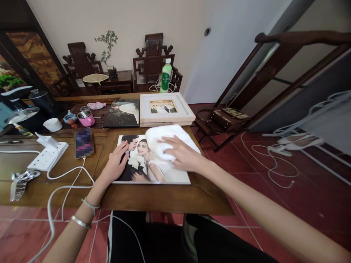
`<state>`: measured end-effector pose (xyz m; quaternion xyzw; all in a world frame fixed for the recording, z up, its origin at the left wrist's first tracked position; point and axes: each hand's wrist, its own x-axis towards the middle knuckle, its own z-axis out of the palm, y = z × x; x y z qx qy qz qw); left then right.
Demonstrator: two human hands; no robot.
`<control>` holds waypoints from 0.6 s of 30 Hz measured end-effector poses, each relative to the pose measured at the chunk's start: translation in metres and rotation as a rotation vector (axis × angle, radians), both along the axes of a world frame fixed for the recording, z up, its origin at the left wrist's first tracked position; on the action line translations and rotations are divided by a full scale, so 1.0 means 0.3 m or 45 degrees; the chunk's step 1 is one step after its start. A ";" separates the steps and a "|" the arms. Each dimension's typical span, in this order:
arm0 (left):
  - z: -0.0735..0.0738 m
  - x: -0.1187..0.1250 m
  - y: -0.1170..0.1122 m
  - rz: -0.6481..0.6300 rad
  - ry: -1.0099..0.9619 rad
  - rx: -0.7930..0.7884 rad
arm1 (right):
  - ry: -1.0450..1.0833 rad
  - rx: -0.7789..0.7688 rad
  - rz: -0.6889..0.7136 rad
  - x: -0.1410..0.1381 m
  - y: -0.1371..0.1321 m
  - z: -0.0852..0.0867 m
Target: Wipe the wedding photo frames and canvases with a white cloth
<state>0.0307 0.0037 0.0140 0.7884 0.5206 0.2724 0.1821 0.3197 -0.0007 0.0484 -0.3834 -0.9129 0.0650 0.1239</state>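
A wedding photo panel [170,176] lies flat near the front edge of the wooden table, showing a couple. My left hand [117,162] rests on its left side with the fingers stretched out, holding nothing. On the panel's upper right part lies a bunched white towel [179,132], which reaches past the panel's right edge. My right hand [183,152] presses onto this towel, its fingers bent over the fabric. The towel hides the upper right of the picture.
Behind the panel lie a dark photo panel [122,114] and a white-framed picture [189,113], with a green bottle [165,76] beyond. At left are a pink mug [86,118], a phone [83,143], a power strip [48,155], cables and a hair claw [20,184].
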 end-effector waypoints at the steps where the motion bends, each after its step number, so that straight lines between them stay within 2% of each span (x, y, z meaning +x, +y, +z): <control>1: 0.001 0.001 0.000 0.004 -0.007 -0.003 | -0.001 0.027 -0.026 -0.006 0.036 -0.008; 4: 0.003 0.003 0.000 0.013 -0.044 0.004 | -0.025 0.076 -0.071 -0.019 0.089 -0.018; 7: 0.004 0.006 0.000 0.011 -0.080 0.031 | -0.056 0.056 -0.049 -0.021 0.049 -0.013; 11: 0.002 0.010 -0.001 0.022 -0.090 0.043 | -0.014 -0.044 0.083 0.009 -0.119 0.015; 15: 0.000 0.010 0.000 0.021 -0.053 0.022 | 0.057 -0.247 0.149 0.072 -0.299 0.080; 18: 0.000 0.009 0.000 0.010 0.004 -0.003 | 0.065 -0.421 0.136 0.100 -0.366 0.131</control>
